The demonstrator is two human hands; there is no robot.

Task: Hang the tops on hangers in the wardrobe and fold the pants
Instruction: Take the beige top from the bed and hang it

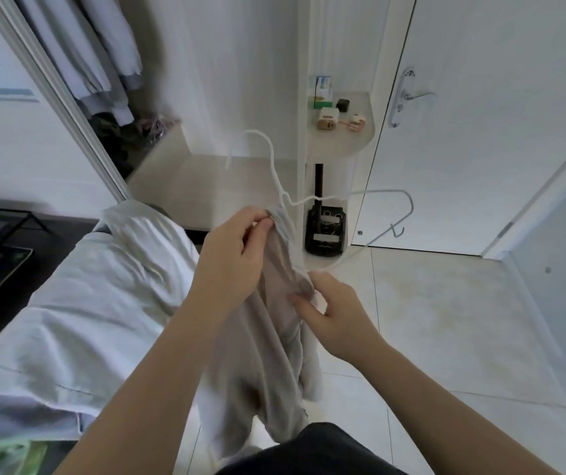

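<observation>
I see the top (274,337) at the middle of my view, a pale beige garment hanging limp from both hands down toward 6 o'clock, where it passes in front of the person's dark clothing. A white hanger (381,191) is partly threaded into it: the hook rises toward 12 o'clock and one shoulder loop sticks out bare toward 2 o'clock, while the other end disappears into the fabric. The left hand (237,248) is clamped on the neckline, thumb and fingertips pinching the bunched collar right where the hanger's neck comes out. The right hand (339,313), just below at 4 o'clock from it, has its fingers curled into the fabric at the shoulder, beside the point where the hanger wire enters the cloth. A bed (86,286) with white bedding lies at 9 o'clock. The wardrobe (110,80) stands open at 11 o'clock with grey clothes hanging inside. A corner shelf (343,138) with small items sits at 1 o'clock, and a white door (497,132) at 2 o'clock.
</observation>
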